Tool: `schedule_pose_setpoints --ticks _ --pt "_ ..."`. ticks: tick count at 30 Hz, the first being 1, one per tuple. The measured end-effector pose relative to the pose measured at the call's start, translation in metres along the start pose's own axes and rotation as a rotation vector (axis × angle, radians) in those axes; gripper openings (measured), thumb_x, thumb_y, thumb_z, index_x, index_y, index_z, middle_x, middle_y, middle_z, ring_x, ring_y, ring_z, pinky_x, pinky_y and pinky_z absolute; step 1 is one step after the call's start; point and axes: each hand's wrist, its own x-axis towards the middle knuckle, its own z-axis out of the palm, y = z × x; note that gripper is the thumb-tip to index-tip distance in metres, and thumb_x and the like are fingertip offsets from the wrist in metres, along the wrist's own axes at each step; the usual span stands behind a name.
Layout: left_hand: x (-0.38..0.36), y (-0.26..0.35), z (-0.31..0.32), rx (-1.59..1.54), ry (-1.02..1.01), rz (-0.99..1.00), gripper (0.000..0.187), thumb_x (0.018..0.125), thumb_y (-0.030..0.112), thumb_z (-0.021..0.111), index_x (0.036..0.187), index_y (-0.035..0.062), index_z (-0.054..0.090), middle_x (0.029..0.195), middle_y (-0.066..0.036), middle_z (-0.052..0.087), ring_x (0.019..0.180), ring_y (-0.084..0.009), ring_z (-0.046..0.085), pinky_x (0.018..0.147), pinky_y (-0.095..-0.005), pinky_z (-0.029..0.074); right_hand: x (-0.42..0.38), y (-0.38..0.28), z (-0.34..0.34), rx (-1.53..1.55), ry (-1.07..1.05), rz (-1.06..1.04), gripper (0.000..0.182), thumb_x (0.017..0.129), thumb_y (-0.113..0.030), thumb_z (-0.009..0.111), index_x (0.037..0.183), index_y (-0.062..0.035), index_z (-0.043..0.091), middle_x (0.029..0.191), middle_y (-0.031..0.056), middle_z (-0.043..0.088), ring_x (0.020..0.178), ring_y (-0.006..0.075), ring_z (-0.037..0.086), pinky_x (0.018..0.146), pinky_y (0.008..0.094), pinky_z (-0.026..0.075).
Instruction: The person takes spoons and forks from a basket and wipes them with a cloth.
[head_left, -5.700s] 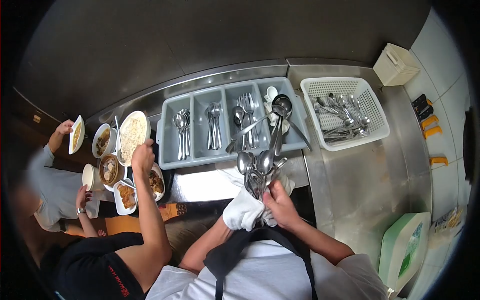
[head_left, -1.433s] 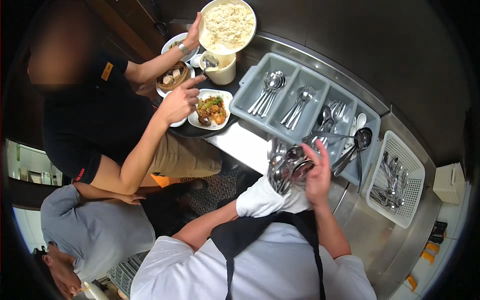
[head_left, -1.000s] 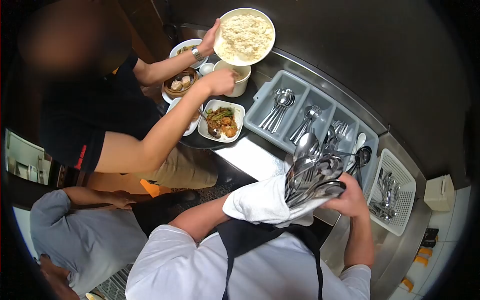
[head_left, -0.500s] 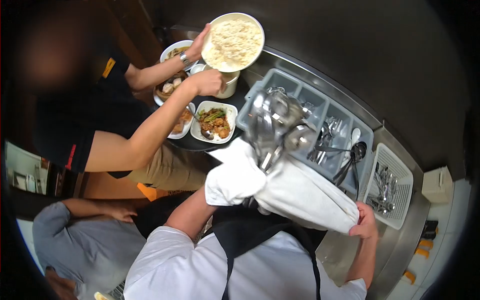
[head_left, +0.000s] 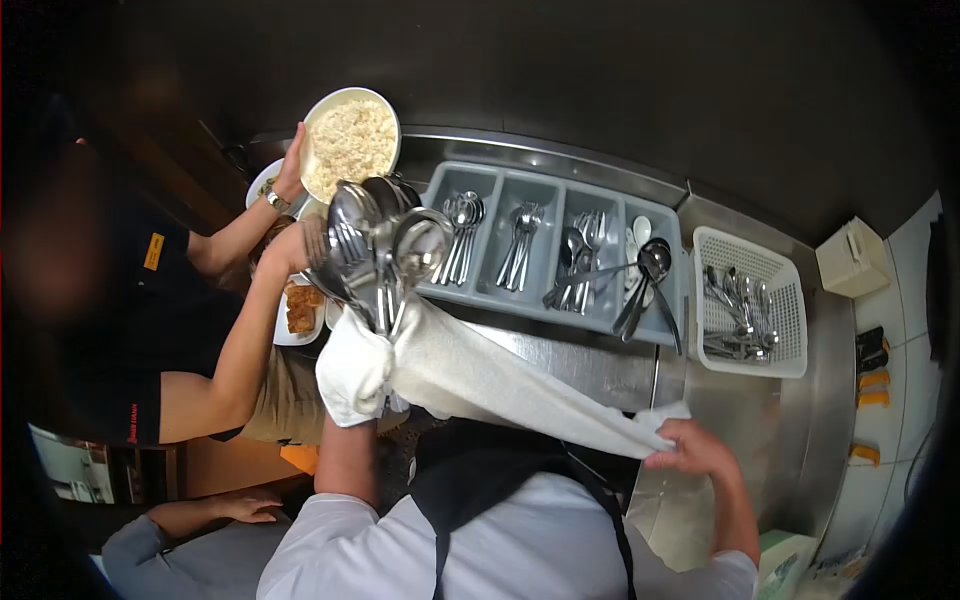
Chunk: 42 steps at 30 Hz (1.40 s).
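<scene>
A white cloth [head_left: 470,370] is wrapped over my left hand, hiding its fingers; only my left forearm [head_left: 347,465] shows below. Out of the top of the wrapped cloth sticks a bunch of spoons and forks [head_left: 375,250], heads up, gripped through the fabric. My right hand [head_left: 690,447] pinches the far end of the cloth, which stretches between both hands. Just beyond the cloth lies a grey cutlery tray [head_left: 490,290] with spoons [head_left: 462,235], forks [head_left: 590,230] and black-handled ladles [head_left: 655,260] in its compartments.
A white perforated basket [head_left: 795,360] of loose cutlery stands right of the tray on the steel counter [head_left: 690,400]. At left, a co-worker holds a bowl of rice [head_left: 350,140] near other dishes, close to my bunch. Another person's arm [head_left: 215,508] shows lower left.
My left hand has carried the bunch leftward relative to the tray, clear of its compartments in view. My right hand keeps hold of the cloth's end. The view has swung right.
</scene>
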Motion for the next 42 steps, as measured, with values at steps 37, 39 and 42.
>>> schedule_pose_setpoints --ticks 37,39,42 --pt "-0.032 0.05 0.064 -0.768 -0.848 -0.26 0.015 0.08 0.012 0.068 0.093 0.0065 0.064 0.086 -0.006 0.065 0.077 -0.0147 0.063 0.066 -0.0279 0.051 0.216 -0.139 0.051 1.039 0.582 -0.314 0.021 0.083 -0.002 0.065 0.103 -0.001 0.059 0.096 0.0017 0.062 0.086 0.0122 0.059 0.079 0.0276 0.048" --pt "-0.051 0.034 0.076 -0.943 -0.782 -0.311 0.026 0.08 0.015 0.07 0.103 0.0069 0.063 0.095 -0.007 0.065 0.084 -0.0153 0.064 0.069 -0.029 0.051 0.215 -0.136 0.054 1.082 0.506 -0.319 0.036 0.079 0.002 0.068 0.113 -0.0032 0.057 0.103 0.0025 0.063 0.093 0.0121 0.059 0.083 0.0278 0.048" --pt "-0.061 0.023 0.084 -0.638 -0.634 -0.004 0.022 0.081 0.016 0.069 0.101 0.0067 0.064 0.091 -0.007 0.065 0.079 -0.0148 0.064 0.065 -0.0285 0.051 0.217 -0.138 0.062 1.075 0.607 -0.344 0.025 0.079 -0.004 0.066 0.103 -0.0001 0.063 0.096 0.0074 0.067 0.088 0.016 0.063 0.078 0.03 0.049"
